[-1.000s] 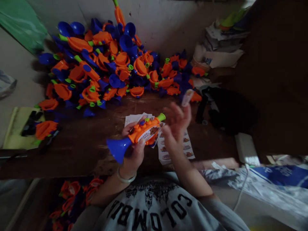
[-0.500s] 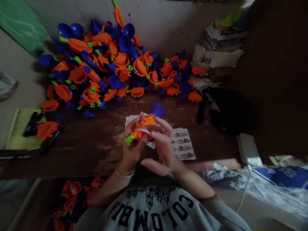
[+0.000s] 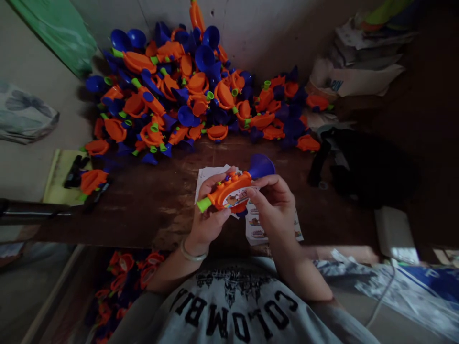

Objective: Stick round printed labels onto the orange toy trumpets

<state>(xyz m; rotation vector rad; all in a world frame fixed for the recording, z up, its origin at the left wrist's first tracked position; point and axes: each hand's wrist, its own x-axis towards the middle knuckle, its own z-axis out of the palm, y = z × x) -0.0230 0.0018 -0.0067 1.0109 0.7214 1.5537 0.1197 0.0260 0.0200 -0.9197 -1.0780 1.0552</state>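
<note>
An orange toy trumpet (image 3: pixel 233 189) with a green mouthpiece and a blue bell lies tilted over the table. My left hand (image 3: pixel 211 217) is wrapped round its mouthpiece end. On the trumpet's side facing me sits an oval picture sticker (image 3: pixel 237 197). The thumb and forefinger of my right hand (image 3: pixel 278 205) pinch the sticker's right end near the bell. Beneath my hands are a white sheet (image 3: pixel 203 177) and, to its right, sheets of printed stickers (image 3: pixel 256 233).
A large heap of toy trumpets (image 3: pixel 197 83) lines the wall. One more trumpet (image 3: pixel 93 181) lies by a yellow pad (image 3: pixel 53 184) at left. At right are a black cloth (image 3: pixel 373 162), a white box (image 3: pixel 396 234) and stacked papers (image 3: pixel 366 81). More trumpets (image 3: pixel 118 286) lie below the table edge.
The trumpet has turned so its side and blue bell show. The sticker, seen edge-on before, now lies against that side. My right hand's fingers have closed on its end. The view has shifted.
</note>
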